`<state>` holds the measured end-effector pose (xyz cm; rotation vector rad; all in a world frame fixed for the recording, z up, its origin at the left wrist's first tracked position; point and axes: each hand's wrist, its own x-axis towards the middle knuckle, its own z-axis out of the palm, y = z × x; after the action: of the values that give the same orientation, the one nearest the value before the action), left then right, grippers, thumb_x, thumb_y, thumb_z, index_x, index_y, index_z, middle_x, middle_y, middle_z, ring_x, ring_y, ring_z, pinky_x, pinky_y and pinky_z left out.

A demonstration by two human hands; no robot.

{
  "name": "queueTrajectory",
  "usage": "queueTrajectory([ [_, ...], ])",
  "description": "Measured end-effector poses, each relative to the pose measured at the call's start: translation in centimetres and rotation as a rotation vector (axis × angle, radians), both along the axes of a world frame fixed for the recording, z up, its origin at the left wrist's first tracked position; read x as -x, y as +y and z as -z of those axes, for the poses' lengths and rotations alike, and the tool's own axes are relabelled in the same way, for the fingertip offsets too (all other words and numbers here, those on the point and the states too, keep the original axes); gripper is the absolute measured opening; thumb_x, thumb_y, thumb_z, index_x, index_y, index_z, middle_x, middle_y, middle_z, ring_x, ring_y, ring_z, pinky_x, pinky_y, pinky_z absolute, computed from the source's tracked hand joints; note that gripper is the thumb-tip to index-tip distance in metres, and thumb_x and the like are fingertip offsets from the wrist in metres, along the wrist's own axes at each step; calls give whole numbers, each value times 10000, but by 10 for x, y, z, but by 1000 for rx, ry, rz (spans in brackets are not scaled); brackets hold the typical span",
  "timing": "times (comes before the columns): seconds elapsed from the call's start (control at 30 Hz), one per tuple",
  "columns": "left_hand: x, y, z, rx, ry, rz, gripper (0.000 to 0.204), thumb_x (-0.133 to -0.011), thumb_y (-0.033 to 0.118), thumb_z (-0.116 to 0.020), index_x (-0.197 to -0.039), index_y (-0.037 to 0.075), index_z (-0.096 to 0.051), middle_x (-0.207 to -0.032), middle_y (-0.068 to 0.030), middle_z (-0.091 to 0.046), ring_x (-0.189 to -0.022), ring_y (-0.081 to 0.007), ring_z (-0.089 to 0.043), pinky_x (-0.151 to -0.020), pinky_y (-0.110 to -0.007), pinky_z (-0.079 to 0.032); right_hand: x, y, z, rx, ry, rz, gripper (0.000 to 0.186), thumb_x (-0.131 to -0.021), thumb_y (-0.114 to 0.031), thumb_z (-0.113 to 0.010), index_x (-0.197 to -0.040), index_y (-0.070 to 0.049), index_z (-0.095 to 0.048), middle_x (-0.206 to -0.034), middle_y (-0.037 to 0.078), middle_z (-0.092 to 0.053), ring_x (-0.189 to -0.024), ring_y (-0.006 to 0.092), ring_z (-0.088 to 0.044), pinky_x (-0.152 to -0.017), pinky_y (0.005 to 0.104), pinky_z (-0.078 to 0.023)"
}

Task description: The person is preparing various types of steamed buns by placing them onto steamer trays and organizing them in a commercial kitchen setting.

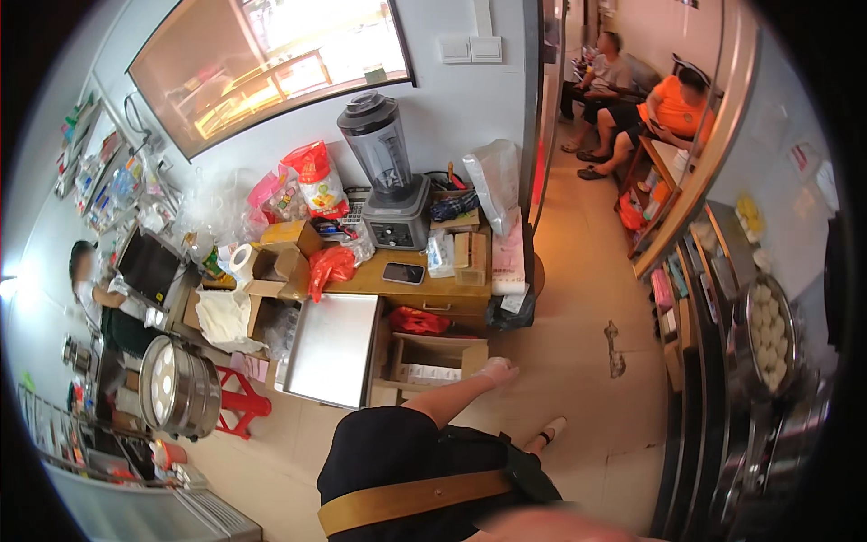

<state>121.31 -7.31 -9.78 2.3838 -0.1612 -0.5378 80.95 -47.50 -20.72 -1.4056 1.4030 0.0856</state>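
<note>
My left hand [499,371], in what looks like a thin clear glove, hangs beside the wooden table's lower compartment. Its fingers look loosely bent and apart, with nothing visible in them. An open cardboard box [397,372] with small white packs inside is nearest to it. Left of this box, a shallow metal tray [330,348] leans against the table front. At the lower edge, my right hand [564,524] is a blurred, skin-coloured patch; its fingers cannot be made out. A brown strap [415,502] crosses my black clothes.
On the wooden table [366,278] stand a blender [395,212], a phone [403,273], bags and boxes. A steamer pot [172,387] and red stool [242,404] are left. Right, a shelf holds a pan of white buns [766,339]. Two people sit beyond the doorway; another stands far left.
</note>
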Motion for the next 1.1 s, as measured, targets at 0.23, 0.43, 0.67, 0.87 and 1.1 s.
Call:
queueTrajectory([
  [0.23,-3,26,73,-448,420,-203,376,-768,342,-442,-1010,80,-561,-1062,-139,-525,-999,-270,-498,-825,-366,-400,-195,-193,-56,182,12,-197,231,-786,-246,-512,-854,-30,-468,-615,60,-497,-427,137,-457,-336,256,-345],
  [0.43,-15,-16,-5,-519,403,-180,285,-794,220,-407,-964,64,-574,-991,-154,-558,-947,-277,-530,-791,-381,-417,-383,-262,-68,313,-6,-340,233,-785,-248,-513,-861,-32,-467,-613,55,-495,-429,135,-458,-338,256,-348],
  [0.67,-17,-20,35,-387,365,-539,361,-798,310,-384,-898,27,-586,-922,-198,-566,-893,-315,-541,-751,-384,-427,-564,-162,-20,193,-218,-638,178,-797,-205,-462,-845,-35,-488,-613,44,-499,-487,151,-501,-381,256,-379],
  [0.87,37,38,115,-391,311,-761,427,-758,386,-411,-869,16,-594,-890,-193,-572,-886,-309,-544,-743,-381,-423,-576,-20,-7,429,17,-1479,308,-699,-185,-558,-928,15,-518,-723,138,-555,-680,217,-561,-587,356,-461],
  [1.1,129,-37,25,-83,357,-1631,361,-698,309,-442,-786,-5,-598,-818,-223,-567,-810,-342,-549,-714,-421,-408,-641,-7,33,162,227,-1679,296,-663,-189,-586,-856,34,-560,-822,162,-589,-749,290,-569,-655,368,-438],
])
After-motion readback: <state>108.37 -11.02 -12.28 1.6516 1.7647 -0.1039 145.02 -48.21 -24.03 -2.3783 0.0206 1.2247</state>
